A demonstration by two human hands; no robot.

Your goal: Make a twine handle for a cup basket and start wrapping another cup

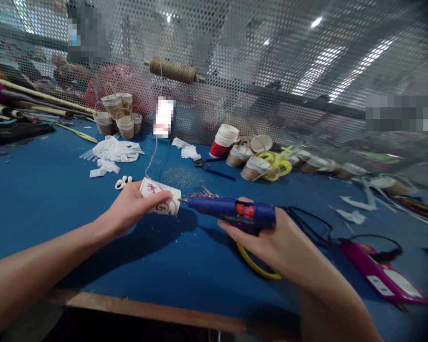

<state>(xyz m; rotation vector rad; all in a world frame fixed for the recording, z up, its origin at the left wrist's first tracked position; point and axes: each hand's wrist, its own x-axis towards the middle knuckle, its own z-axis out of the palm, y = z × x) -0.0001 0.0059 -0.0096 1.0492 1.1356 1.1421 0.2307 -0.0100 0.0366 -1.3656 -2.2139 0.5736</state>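
Observation:
My left hand holds a white printed paper cup on its side, thumb along the wall. Brown twine runs from the cup up toward a spool of twine on the mesh. My right hand grips a blue hot glue gun with an orange part in its body. The metal nozzle points left and meets the cup near its right end; whether it touches cannot be told. Below the glue gun curves a yellow ring-shaped piece, partly hidden by my right hand.
Small twine-wrapped baskets stand at the back left, near white lace scraps. Behind the glue gun are pliers, stacked paper cups and yellow-handled scissors. A magenta power strip lies right. Perforated mesh rises behind.

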